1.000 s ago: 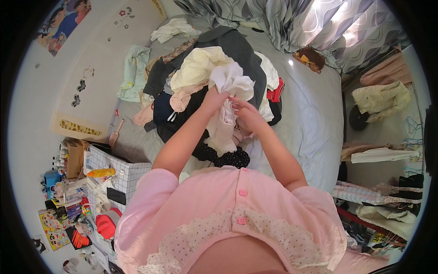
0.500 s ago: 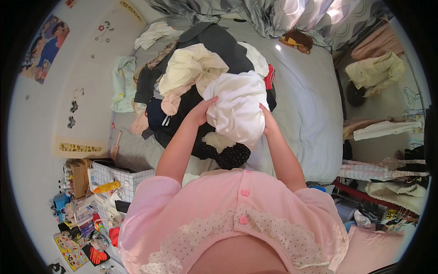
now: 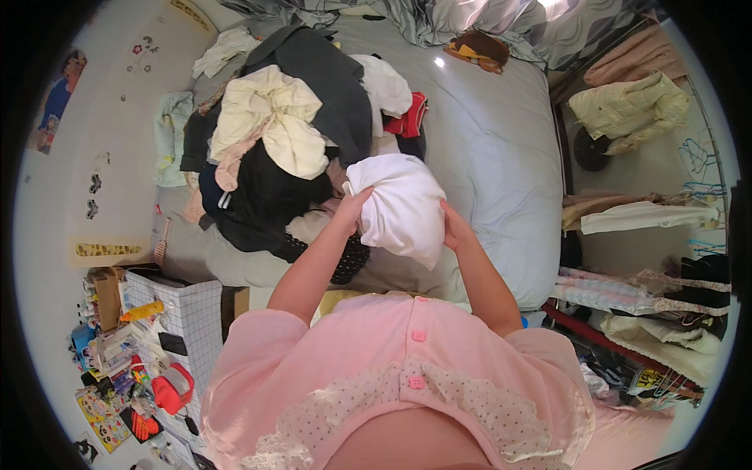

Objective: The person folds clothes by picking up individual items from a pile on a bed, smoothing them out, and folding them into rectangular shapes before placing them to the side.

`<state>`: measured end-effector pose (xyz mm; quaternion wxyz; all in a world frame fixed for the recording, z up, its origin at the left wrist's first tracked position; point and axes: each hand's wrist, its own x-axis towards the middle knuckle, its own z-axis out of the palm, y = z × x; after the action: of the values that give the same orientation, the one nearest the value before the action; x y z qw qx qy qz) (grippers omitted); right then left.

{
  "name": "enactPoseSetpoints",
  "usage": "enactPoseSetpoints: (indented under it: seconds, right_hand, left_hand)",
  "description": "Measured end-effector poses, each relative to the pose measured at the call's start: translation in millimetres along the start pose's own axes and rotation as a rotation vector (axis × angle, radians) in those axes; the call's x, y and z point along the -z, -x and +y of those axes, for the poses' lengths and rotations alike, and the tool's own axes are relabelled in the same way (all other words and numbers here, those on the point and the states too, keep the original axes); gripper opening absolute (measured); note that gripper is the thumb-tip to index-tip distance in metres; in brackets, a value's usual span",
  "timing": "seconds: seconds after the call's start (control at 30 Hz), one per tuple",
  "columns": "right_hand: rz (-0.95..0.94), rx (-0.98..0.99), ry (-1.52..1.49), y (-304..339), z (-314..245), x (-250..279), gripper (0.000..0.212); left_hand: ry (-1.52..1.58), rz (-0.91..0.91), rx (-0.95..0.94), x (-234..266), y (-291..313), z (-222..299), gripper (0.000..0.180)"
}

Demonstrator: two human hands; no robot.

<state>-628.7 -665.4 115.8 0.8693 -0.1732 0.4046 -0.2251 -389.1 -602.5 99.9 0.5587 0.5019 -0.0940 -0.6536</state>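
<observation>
Between my two hands is a white bundled cloth (image 3: 401, 207), folded into a rounded, pillow-like shape with creases gathered at its left. My left hand (image 3: 352, 210) grips the gathered left side, thumb on top. On the opposite side, my right hand (image 3: 457, 227) presses against the edge, its fingers partly hidden by the cloth. Beside the bundle lies a heap of clothes: a cream garment (image 3: 266, 110), a dark grey garment (image 3: 321, 78), a black garment (image 3: 270, 184), a white garment (image 3: 382, 84) and a red garment (image 3: 411, 116). Black dotted fabric (image 3: 351, 262) shows below my left forearm.
The heap rests on a grey-sheeted bed (image 3: 493, 157). A brown and yellow item (image 3: 479, 51) lies near the curtain (image 3: 439, 23). Clothes hang at the right, including a cream jacket (image 3: 627, 110). Lower left are a grid-patterned box (image 3: 188, 313) and a hairbrush (image 3: 162, 243).
The white bundle has moved off the heap to its near right side and looks more compact and smoother. More of the red garment shows. The whole view has shifted, with the heap now further left.
</observation>
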Motion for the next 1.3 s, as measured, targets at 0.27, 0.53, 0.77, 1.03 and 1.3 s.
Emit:
enactPoseSetpoints:
  seconds: [0.27, 0.53, 0.77, 1.03, 1.3]
  right_hand:
    - [-0.01, -0.098, 0.197, 31, -30, 87, 0.048]
    - [0.187, 0.01, 0.121, 4, -53, 134, 0.055]
    - [0.284, 0.21, 0.423, -36, -100, 163, 0.052]
    - [0.506, 0.377, 0.562, -76, -142, 186, 0.055]
    - [0.763, 0.057, 0.808, -107, -55, 294, 0.047]
  left_hand:
    - [0.028, 0.001, 0.093, -61, -36, -64, 0.047]
    - [-0.128, -0.203, 0.257, -110, -68, -71, 0.067]
    - [-0.537, 0.033, 0.06, -142, -141, -68, 0.076]
    - [-0.343, 0.005, -0.05, -153, -197, -70, 0.063]
    - [-0.612, 0.136, 0.093, -105, -174, -126, 0.033]
